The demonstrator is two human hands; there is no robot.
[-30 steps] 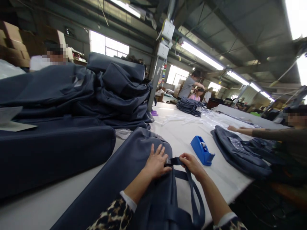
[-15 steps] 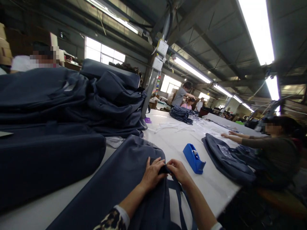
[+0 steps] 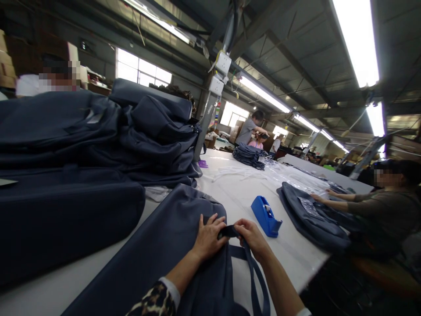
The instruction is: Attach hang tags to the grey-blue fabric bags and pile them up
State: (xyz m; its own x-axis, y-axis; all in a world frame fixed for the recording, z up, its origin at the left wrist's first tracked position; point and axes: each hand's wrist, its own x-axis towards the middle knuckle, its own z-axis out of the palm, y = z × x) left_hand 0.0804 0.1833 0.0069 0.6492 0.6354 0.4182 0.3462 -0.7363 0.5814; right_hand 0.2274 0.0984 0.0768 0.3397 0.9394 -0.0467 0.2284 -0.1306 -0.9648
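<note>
A large dark navy bag (image 3: 158, 245) lies slanting across the table before me. My left hand (image 3: 208, 235) rests on it near its right edge, fingers spread, with the thumb beside a short dark strap (image 3: 229, 231). That strap's free end is pinched in the fingers of my right hand (image 3: 251, 237) and stretches off the bag's edge. Below my right hand, a longer navy strap (image 3: 255, 281) loops down past a pale panel (image 3: 241, 278) on the bag's side. What lies under my left palm is hidden.
A blue tape dispenser (image 3: 266, 216) stands right of my hands on the white table (image 3: 226, 173). Navy bags (image 3: 154, 136) are piled at left. A co-worker (image 3: 388, 206) at right reaches toward another navy bag (image 3: 309, 215). A post (image 3: 207, 118) rises behind.
My right hand has moved slightly right, drawing the short strap out from the bag. The longer strap loop now stands farther out. The co-worker at right has leaned back.
</note>
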